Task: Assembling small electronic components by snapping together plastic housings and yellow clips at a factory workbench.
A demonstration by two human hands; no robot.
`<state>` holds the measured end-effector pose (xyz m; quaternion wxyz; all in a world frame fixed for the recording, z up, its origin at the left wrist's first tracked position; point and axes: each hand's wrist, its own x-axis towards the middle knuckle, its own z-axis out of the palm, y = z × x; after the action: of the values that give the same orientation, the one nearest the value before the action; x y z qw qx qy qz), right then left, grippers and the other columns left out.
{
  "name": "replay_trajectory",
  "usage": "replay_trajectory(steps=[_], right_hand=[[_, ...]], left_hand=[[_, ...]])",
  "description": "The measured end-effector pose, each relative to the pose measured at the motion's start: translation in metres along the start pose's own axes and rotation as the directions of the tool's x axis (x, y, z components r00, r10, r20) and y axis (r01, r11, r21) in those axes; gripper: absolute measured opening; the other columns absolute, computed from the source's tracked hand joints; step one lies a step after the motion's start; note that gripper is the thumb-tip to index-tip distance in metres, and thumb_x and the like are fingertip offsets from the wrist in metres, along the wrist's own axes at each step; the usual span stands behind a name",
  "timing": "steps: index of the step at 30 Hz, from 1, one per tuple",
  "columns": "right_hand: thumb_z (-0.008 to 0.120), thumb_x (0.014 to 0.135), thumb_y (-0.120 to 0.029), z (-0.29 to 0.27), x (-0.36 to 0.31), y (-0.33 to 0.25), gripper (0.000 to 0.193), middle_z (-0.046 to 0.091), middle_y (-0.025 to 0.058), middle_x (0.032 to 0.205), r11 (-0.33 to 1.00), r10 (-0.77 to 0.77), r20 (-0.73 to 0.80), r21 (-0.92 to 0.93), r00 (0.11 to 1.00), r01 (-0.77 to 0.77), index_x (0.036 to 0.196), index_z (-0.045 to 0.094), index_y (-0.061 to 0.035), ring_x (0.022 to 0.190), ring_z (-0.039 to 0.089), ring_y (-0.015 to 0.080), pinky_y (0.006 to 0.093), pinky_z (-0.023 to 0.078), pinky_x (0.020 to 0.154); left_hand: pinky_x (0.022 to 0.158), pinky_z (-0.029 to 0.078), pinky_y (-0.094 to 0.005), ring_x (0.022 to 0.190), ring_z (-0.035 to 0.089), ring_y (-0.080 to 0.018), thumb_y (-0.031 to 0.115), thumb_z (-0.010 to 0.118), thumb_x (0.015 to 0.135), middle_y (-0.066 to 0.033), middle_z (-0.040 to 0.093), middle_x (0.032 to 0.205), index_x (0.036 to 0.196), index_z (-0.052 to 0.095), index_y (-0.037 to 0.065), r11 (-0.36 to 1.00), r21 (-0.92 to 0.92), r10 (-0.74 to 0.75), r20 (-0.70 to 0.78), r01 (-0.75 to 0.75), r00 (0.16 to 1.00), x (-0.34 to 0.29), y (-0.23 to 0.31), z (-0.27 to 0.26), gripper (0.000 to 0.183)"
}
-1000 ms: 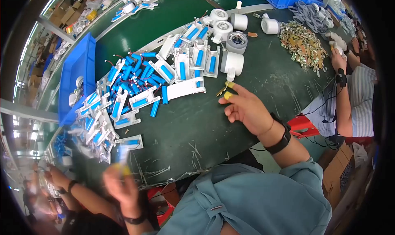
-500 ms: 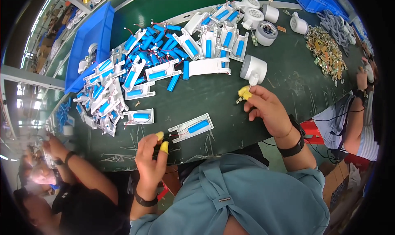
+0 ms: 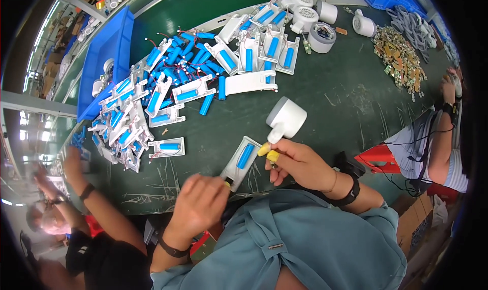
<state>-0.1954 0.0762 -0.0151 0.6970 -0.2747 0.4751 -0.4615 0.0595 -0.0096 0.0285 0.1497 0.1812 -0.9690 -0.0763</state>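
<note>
My left hand (image 3: 201, 203), somewhat blurred, is closed at the near end of a white plastic shell (image 3: 235, 177). A blue cylindrical battery (image 3: 245, 157) lies in that shell, which slants away from me; its wires are mostly hidden by my fingers. My right hand (image 3: 300, 163) has yellow-capped thumb and index finger pinched together, with a small circuit board (image 3: 274, 165) showing just under them. Beyond those fingertips lies a round white housing (image 3: 288, 118) with a grey rim, its short neck pointing at my right hand. Another shell with a battery (image 3: 168, 147) rests to the left.
Loose blue batteries (image 3: 178, 56) and white shells (image 3: 122, 117) are heaped at the left. Several white housings (image 3: 305, 19) stand at the back. A pile of small circuit boards (image 3: 399, 61) lies far right, near grey cords (image 3: 414, 28). Blue bins (image 3: 104, 61) flank the table; co-workers sit both sides.
My right hand has moved left and nearer, and the white housing has come along. My left hand has reached the shell, which has turned more steeply away from me.
</note>
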Motion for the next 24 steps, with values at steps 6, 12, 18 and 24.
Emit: replay_trajectory(steps=[6,12,18,24], right_hand=[[0.042,0.103,-0.010,-0.001,0.004,0.005,0.032,0.063,0.0079,0.104,0.994,-0.110,0.014,-0.018,0.994,0.110,0.132,0.050,0.0002,0.075,0.059,0.0088,0.0245,0.053,0.064],[0.044,0.103,-0.009,-0.008,-0.007,0.003,0.034,0.062,0.0072,0.108,0.993,-0.109,-0.021,0.033,0.994,0.110,0.135,0.048,0.0006,0.082,0.058,0.0089,0.0247,0.052,0.074],[0.045,0.103,-0.010,-0.012,-0.014,0.003,0.031,0.061,0.0069,0.111,0.996,-0.091,-0.023,0.018,0.996,0.092,0.132,0.050,0.0008,0.089,0.059,0.0097,0.0259,0.052,0.078],[0.049,0.101,-0.004,-0.008,-0.014,0.002,0.030,0.061,0.0058,0.112,0.990,-0.118,-0.007,0.074,0.993,0.118,0.130,0.051,0.0010,0.093,0.060,0.0098,0.0271,0.053,0.083]], left_hand=[[0.078,0.052,-0.0373,0.084,0.062,-0.0253,0.007,0.070,0.066,-0.0103,0.063,0.107,0.093,0.063,0.001,0.948,-0.209,0.265,0.098,-0.241,0.959,0.024,0.016,0.018,0.029],[0.074,0.050,-0.0367,0.083,0.061,-0.0267,0.002,0.071,0.064,-0.0106,0.061,0.107,0.098,0.064,0.001,0.907,-0.401,0.182,0.092,-0.131,0.979,0.035,0.004,0.018,0.035],[0.079,0.048,-0.0408,0.088,0.059,-0.0277,-0.001,0.070,0.062,-0.0071,0.061,0.103,0.098,0.066,0.007,0.917,-0.390,0.122,0.084,-0.081,0.989,0.045,0.003,0.020,0.037],[0.086,0.045,-0.0413,0.090,0.058,-0.0253,0.001,0.071,0.064,-0.0045,0.061,0.100,0.092,0.067,0.009,0.929,-0.322,0.203,0.029,-0.183,0.979,0.058,0.008,0.031,0.030]])
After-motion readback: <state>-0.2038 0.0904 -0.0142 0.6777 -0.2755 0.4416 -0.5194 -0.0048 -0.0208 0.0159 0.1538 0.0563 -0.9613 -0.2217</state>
